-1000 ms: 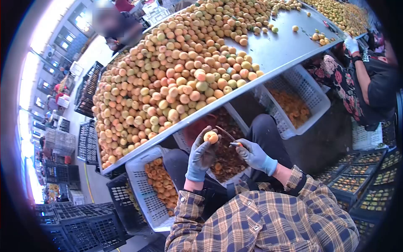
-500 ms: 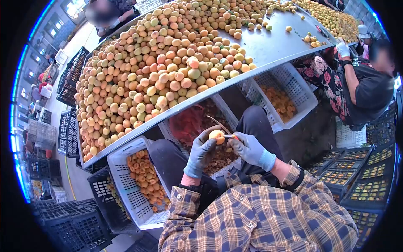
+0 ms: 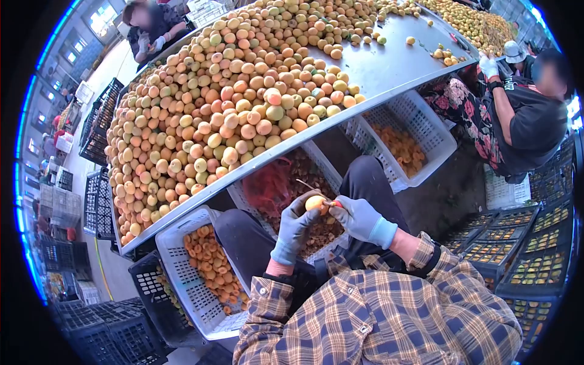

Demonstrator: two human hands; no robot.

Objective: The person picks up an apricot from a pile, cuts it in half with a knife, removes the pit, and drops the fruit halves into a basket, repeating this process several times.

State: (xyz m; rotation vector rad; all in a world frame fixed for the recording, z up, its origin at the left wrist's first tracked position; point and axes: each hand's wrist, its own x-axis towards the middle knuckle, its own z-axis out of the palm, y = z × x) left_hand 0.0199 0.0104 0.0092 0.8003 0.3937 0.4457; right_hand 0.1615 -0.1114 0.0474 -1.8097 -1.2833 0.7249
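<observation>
My left hand (image 3: pixel 293 229), in a grey glove with dark, stained fingers, is closed around a pale orange apricot (image 3: pixel 314 203). My right hand (image 3: pixel 364 221), also gloved, grips a small knife (image 3: pixel 335 204) by its red handle. Its fingertips are close against the apricot's right side, and the blade is mostly hidden there. Both hands are above my lap, over a white crate (image 3: pixel 331 248) holding brownish pits or scraps and a red mesh bag (image 3: pixel 267 185).
A metal table (image 3: pixel 389 61) heaped with apricots (image 3: pixel 207 109) stands in front. A white crate (image 3: pixel 174 261) of halved apricots is at left, another crate (image 3: pixel 435 131) at right. Co-workers sit at far left (image 3: pixel 152 30) and right (image 3: pixel 523 109). Black crates (image 3: pixel 535 261) are stacked at right.
My right hand has moved in closer to the apricot, and the blade seen between them is now mostly hidden. The far-left co-worker's hands have come into clearer view.
</observation>
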